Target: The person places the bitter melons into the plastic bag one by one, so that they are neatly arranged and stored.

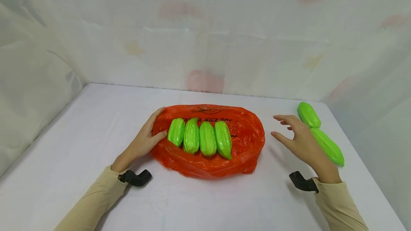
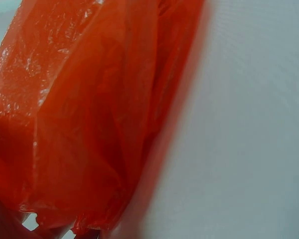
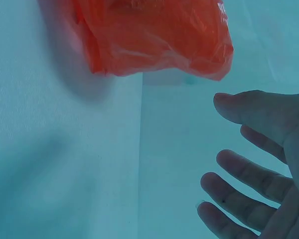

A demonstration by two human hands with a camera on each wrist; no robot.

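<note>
A red plastic bag (image 1: 208, 168) lies on the table with its mouth spread wide and dark print on its inner wall. Several shiny green ridged gourds (image 1: 207, 139) lie side by side inside. At the bag's left rim, my left hand (image 1: 145, 140) holds the plastic between thumb and fingers; the left wrist view shows mostly crinkled bag (image 2: 89, 114). My right hand (image 1: 303, 145) is apart from the bag, to its right, fingers spread and slightly bent with nothing in them. The right wrist view shows that hand (image 3: 259, 164) below the bag's edge.
Two more green gourds lie end to end at the table's right side, a far one (image 1: 309, 114) and a nearer one (image 1: 330, 149) partly behind my right hand. The white table (image 1: 205, 206) meets a patterned cloth backdrop (image 1: 244, 60) at its back edge.
</note>
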